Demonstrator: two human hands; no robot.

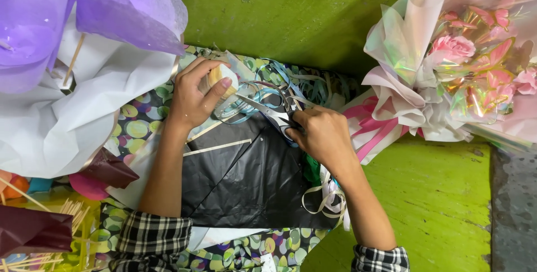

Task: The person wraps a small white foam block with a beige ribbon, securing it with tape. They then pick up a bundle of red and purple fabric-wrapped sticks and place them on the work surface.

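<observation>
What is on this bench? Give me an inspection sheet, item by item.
Surface: green painted table, partly covered by a spotted patterned cloth and a black plastic sheet.
Job's things: small cream roll of tape in the left hand; silver metal scissors in the right hand.
Clutter: loose blue and white curling ribbons, thin wooden sticks, purple mesh wrap with white paper.
Hands: both bare, checked sleeves.
Cables: nothing seen.
Surroundings: wrapped bouquet of pink flowers in iridescent film at the right.
</observation>
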